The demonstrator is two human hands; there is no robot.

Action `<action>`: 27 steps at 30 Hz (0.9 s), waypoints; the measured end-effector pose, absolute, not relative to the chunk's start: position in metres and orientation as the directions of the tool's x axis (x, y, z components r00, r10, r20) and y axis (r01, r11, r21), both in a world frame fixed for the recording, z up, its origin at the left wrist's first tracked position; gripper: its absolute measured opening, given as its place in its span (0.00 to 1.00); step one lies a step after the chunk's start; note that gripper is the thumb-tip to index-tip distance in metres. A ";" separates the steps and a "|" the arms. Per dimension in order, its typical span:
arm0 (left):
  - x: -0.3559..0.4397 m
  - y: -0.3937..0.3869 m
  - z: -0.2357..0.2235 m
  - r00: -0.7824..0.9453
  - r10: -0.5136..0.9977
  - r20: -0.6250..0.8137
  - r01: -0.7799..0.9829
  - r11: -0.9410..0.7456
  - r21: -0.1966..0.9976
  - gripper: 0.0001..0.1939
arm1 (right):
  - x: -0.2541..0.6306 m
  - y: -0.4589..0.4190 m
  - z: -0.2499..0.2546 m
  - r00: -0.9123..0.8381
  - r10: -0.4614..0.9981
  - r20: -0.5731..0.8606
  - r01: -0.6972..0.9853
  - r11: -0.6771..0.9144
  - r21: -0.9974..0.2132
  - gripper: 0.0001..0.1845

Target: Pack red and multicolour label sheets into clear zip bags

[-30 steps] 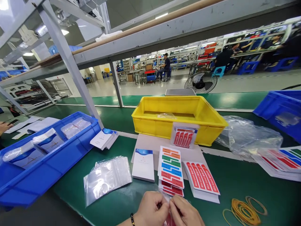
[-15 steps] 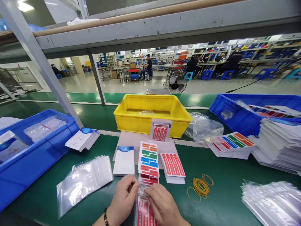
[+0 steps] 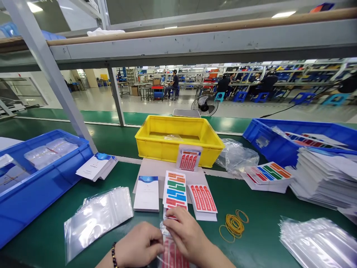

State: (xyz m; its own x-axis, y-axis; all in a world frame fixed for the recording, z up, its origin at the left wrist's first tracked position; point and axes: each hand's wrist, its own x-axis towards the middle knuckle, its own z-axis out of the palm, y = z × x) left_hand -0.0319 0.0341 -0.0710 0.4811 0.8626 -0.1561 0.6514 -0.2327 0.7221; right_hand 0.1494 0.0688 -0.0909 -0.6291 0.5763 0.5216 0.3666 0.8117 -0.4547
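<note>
Clear bag of red labels (image 3: 174, 255) lay between both hands, long axis running away from the body.
Left hand (image 3: 141, 243) pinched its left edge; right hand (image 3: 186, 232) gripped the far end, nearer the coloured label sheets (image 3: 175, 190) just beyond.

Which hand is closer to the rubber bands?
Right. The right hand is at the bag, to the left of the rubber bands; the left hand is farther left, at the bag's left edge.
</note>
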 end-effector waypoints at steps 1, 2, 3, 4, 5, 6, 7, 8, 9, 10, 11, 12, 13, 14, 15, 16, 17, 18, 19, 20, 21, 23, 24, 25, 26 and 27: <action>-0.028 0.034 -0.076 0.505 0.843 -0.186 0.603 -0.190 0.775 0.08 | 0.140 0.075 -0.092 -0.643 0.546 0.538 0.402 0.838 -0.369 0.12; -0.023 0.034 -0.082 0.527 0.823 -0.213 0.554 -0.143 0.820 0.08 | 0.129 0.081 -0.093 -0.658 0.529 0.536 0.440 0.847 -0.297 0.13; -0.020 0.035 -0.089 0.544 0.806 -0.231 0.508 -0.097 0.856 0.08 | 0.118 0.087 -0.095 -0.675 0.528 0.514 0.477 0.845 -0.241 0.13; -0.017 0.035 -0.096 0.559 0.792 -0.245 0.465 -0.055 0.884 0.07 | 0.108 0.094 -0.096 -0.692 0.544 0.476 0.518 0.832 -0.198 0.15; -0.015 0.035 -0.104 0.573 0.778 -0.258 0.427 -0.015 0.904 0.07 | 0.099 0.099 -0.098 -0.705 0.568 0.424 0.556 0.814 -0.166 0.20; -0.015 0.035 -0.110 0.586 0.764 -0.270 0.394 0.023 0.919 0.06 | 0.091 0.104 -0.098 -0.715 0.594 0.369 0.589 0.796 -0.140 0.27; -0.015 0.035 -0.116 0.599 0.750 -0.282 0.367 0.056 0.929 0.06 | 0.085 0.107 -0.099 -0.719 0.619 0.316 0.616 0.778 -0.122 0.34; -0.017 0.035 -0.121 0.609 0.739 -0.290 0.343 0.084 0.936 0.08 | 0.081 0.109 -0.099 -0.719 0.637 0.278 0.634 0.765 -0.113 0.37; -0.019 0.036 -0.125 0.614 0.732 -0.293 0.320 0.108 0.941 0.11 | 0.079 0.109 -0.098 -0.715 0.651 0.255 0.645 0.755 -0.117 0.36; -0.020 0.036 -0.127 0.615 0.734 -0.290 0.295 0.127 0.947 0.14 | 0.079 0.109 -0.098 -0.708 0.661 0.250 0.651 0.747 -0.134 0.31; -0.022 0.037 -0.129 0.610 0.743 -0.276 0.251 0.149 0.957 0.18 | 0.081 0.108 -0.097 -0.697 0.668 0.262 0.650 0.742 -0.163 0.24; -0.024 0.038 -0.129 0.598 0.760 -0.254 0.191 0.172 0.966 0.21 | 0.084 0.107 -0.095 -0.679 0.673 0.293 0.645 0.738 -0.199 0.16; -0.025 0.039 -0.129 0.584 0.779 -0.229 0.124 0.193 0.973 0.25 | 0.089 0.105 -0.094 -0.654 0.675 0.341 0.634 0.735 -0.238 0.10; -0.026 0.040 -0.128 0.567 0.798 -0.203 0.059 0.206 0.977 0.30 | 0.094 0.104 -0.092 -0.624 0.672 0.398 0.619 0.736 -0.274 0.07; -0.027 0.041 -0.128 0.546 0.818 -0.180 -0.007 0.219 0.976 0.35 | 0.100 0.104 -0.091 -0.593 0.663 0.458 0.599 0.743 -0.300 0.07; -0.028 0.043 -0.127 0.522 0.837 -0.161 -0.073 0.232 0.970 0.40 | 0.105 0.103 -0.089 -0.567 0.645 0.511 0.575 0.755 -0.315 0.09; -0.029 0.044 -0.127 0.500 0.853 -0.151 -0.134 0.248 0.959 0.43 | 0.110 0.103 -0.089 -0.553 0.625 0.551 0.551 0.770 -0.320 0.10; -0.030 0.045 -0.126 0.489 0.860 -0.147 -0.178 0.263 0.948 0.45 | 0.113 0.103 -0.088 -0.553 0.607 0.571 0.533 0.784 -0.318 0.11; -0.031 0.045 -0.125 0.500 0.853 -0.149 -0.204 0.283 0.937 0.46 | 0.115 0.103 -0.088 -0.564 0.596 0.571 0.523 0.793 -0.311 0.11; -0.032 0.045 -0.124 0.531 0.833 -0.156 -0.203 0.304 0.931 0.44 | 0.114 0.103 -0.089 -0.585 0.592 0.555 0.524 0.798 -0.298 0.10; -0.033 0.045 -0.122 0.580 0.797 -0.165 -0.167 0.315 0.934 0.42 | 0.112 0.104 -0.089 -0.613 0.593 0.523 0.535 0.798 -0.278 0.10; -0.034 0.042 -0.118 0.676 0.710 -0.196 -0.031 0.293 0.956 0.37 | 0.102 0.105 -0.091 -0.683 0.604 0.410 0.575 0.791 -0.209 0.10; -0.035 0.041 -0.116 0.701 0.681 -0.212 0.028 0.271 0.962 0.35 | 0.095 0.106 -0.091 -0.720 0.607 0.337 0.589 0.791 -0.167 0.09; -0.035 0.039 -0.114 0.710 0.668 -0.225 0.068 0.253 0.965 0.33 | 0.088 0.106 -0.090 -0.752 0.607 0.259 0.596 0.793 -0.127 0.08; -0.035 0.038 -0.112 0.709 0.665 -0.236 0.094 0.242 0.966 0.32 | 0.082 0.107 -0.089 -0.775 0.605 0.182 0.599 0.795 -0.095 0.07; -0.035 0.038 -0.112 0.704 0.666 -0.246 0.110 0.240 0.964 0.31 | 0.077 0.109 -0.087 -0.791 0.602 0.112 0.597 0.799 -0.074 0.07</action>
State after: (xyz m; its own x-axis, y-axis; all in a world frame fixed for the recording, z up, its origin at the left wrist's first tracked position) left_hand -0.0349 0.0376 -0.1116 0.7040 0.6662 -0.2463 0.1102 0.2401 0.9645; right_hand 0.0766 0.1087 -0.0874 -0.7907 0.6018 0.1123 0.5973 0.7986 -0.0737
